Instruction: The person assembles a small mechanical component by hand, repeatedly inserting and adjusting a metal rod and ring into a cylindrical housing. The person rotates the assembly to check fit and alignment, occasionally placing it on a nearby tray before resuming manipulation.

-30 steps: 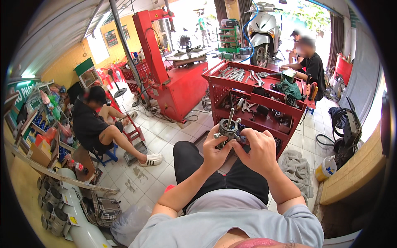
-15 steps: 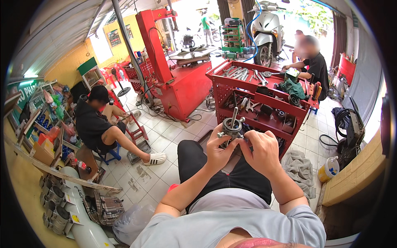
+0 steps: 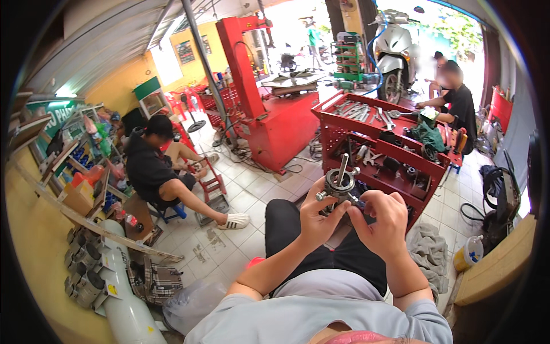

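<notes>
Over my lap I hold a ring-shaped metal part (image 3: 339, 180) with a rod standing up from it and small screw-like stubs around its side. My left hand (image 3: 315, 221) is wrapped round its left side and underside, so the bottom is mostly hidden. At the right side of the part, the thumb and fingers of my right hand (image 3: 385, 221) are closed together against it; the exact piece between the fingertips is partly hidden.
A red tool cart (image 3: 375, 146) with wrenches (image 3: 354, 110) stands just ahead. Left of me a person (image 3: 152, 160) sits on a low stool; people (image 3: 458, 100) sit at far right. Beyond are a red machine (image 3: 275, 135) and a scooter (image 3: 394, 51). A grey cloth (image 3: 428, 252) lies on the floor.
The whole view has turned left, so things sit further right in the picture. My right hand has dipped slightly at the metal part's side; the left keeps its grip.
</notes>
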{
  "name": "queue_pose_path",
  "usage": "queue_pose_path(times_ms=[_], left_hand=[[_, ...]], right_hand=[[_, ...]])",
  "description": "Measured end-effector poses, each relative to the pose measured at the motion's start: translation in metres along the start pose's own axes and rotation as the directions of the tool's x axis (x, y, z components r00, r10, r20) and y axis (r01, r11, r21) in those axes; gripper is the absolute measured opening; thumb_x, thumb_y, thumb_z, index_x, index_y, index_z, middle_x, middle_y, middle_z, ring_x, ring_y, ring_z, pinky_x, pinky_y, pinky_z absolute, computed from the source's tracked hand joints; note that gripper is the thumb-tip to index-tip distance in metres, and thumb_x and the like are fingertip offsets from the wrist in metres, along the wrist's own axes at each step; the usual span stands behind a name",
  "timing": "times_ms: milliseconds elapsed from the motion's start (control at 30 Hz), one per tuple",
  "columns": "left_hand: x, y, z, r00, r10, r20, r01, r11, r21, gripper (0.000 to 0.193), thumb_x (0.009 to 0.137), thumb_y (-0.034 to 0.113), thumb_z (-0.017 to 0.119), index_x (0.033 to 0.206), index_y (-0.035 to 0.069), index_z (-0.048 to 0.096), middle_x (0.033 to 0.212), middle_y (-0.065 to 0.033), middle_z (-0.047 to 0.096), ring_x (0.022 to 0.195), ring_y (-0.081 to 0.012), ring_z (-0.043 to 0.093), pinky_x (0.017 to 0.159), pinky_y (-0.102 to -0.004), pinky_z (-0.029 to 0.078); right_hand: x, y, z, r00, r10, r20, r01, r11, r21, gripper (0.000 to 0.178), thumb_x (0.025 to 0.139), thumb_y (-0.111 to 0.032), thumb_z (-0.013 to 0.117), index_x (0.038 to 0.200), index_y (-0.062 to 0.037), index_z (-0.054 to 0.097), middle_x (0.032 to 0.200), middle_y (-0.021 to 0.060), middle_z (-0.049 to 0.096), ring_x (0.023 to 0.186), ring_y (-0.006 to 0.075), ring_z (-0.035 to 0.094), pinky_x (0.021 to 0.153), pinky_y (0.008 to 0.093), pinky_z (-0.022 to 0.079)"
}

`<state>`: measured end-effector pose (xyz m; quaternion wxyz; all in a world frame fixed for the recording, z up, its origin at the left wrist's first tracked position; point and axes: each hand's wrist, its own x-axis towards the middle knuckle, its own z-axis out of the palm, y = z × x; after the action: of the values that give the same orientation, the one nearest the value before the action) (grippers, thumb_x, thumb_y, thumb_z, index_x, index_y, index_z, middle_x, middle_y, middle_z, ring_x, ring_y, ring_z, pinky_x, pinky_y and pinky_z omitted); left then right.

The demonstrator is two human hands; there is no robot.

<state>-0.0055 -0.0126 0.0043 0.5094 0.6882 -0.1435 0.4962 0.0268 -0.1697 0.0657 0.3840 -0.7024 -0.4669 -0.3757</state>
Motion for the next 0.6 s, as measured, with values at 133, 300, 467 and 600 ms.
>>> queue_pose_path(times_ms=[133,300,467,600], left_hand=[[0.004,0.024,-0.012,1.0,-0.003,0.014,0.002,0.997,0.076,0.019,0.075,0.007,0.077,0.092,-0.001,0.072,0.12,-0.0205,0.058,0.109,-0.0281,0.059,0.092,-0.0345,0.045],[0.005,0.043,-0.02,1.0,-0.003,-0.021,0.004,0.999,0.049,0.019,0.075,0.007,0.077,0.089,-0.004,0.071,0.121,-0.0217,0.058,0.11,-0.0298,0.058,0.093,-0.0349,0.044],[0.012,0.041,-0.018,0.998,0.046,-0.048,-0.046,0.999,0.001,0.019,0.074,0.005,0.078,0.09,-0.002,0.072,0.124,-0.022,0.056,0.112,-0.0298,0.057,0.092,-0.0348,0.044],[0.018,0.045,-0.016,0.997,0.062,-0.044,-0.061,0.998,0.023,0.019,0.074,0.006,0.078,0.091,-0.001,0.072,0.124,-0.0215,0.056,0.112,-0.0301,0.057,0.092,-0.0351,0.045]], right_hand=[[0.013,-0.01,-0.001,0.992,-0.125,-0.034,0.125,0.992,0.006,0.018,0.075,-0.015,0.072,0.084,-0.0087,0.057,0.06,-0.0001,0.051,0.052,0.0173,0.05,0.055,0.0316,0.032],[0.022,-0.019,-0.014,0.972,-0.235,0.001,0.235,0.971,-0.04,0.019,0.074,-0.016,0.07,0.085,-0.0081,0.057,0.059,0.0004,0.047,0.049,0.0183,0.044,0.054,0.0334,0.03],[0.03,-0.032,-0.019,0.978,-0.192,-0.076,0.191,0.981,-0.02,0.02,0.072,-0.012,0.069,0.087,-0.0077,0.057,0.058,0.0009,0.044,0.05,0.0186,0.044,0.055,0.0337,0.03],[0.029,-0.027,-0.02,0.972,-0.228,-0.05,0.223,0.971,-0.087,0.021,0.073,-0.015,0.071,0.087,-0.0076,0.057,0.059,0.0011,0.045,0.05,0.0185,0.044,0.057,0.0339,0.03]])
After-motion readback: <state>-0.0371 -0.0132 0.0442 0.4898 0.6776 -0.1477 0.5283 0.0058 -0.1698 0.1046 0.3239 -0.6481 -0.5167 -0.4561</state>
